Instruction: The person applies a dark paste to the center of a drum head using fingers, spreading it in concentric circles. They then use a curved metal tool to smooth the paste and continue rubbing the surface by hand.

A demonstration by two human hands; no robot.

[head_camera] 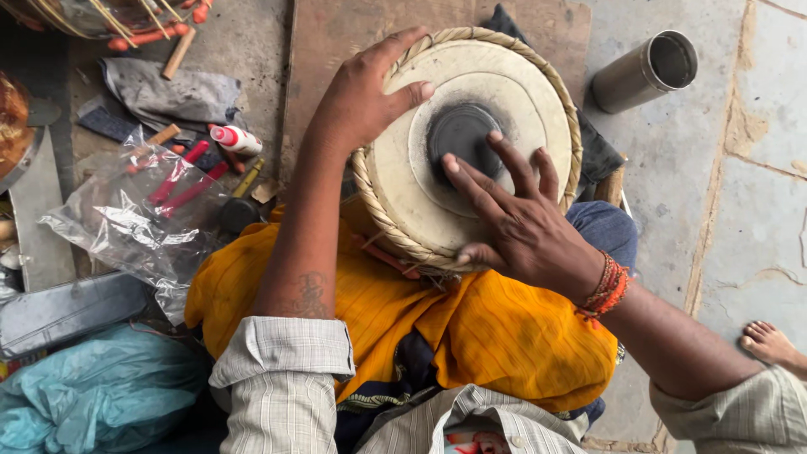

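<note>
A small hand drum (538,101) with a pale skin head, a black round patch in its middle and a braided straw-coloured rim rests on an orange cloth (496,336) over my lap. My left hand (361,101) grips the drum's far left rim, thumb lying on the skin. My right hand (513,214) lies flat on the skin, its fingers spread, and the fingertips reach the edge of the black patch. Red and orange threads circle my right wrist.
A steel tumbler (643,71) lies on the stone floor at upper right. Left of me are a clear plastic bag (126,223) with red-handled tools, a small white bottle with a red cap (235,139), a grey rag (172,97) and a teal bag (92,391). Another person's bare foot (769,345) shows at right.
</note>
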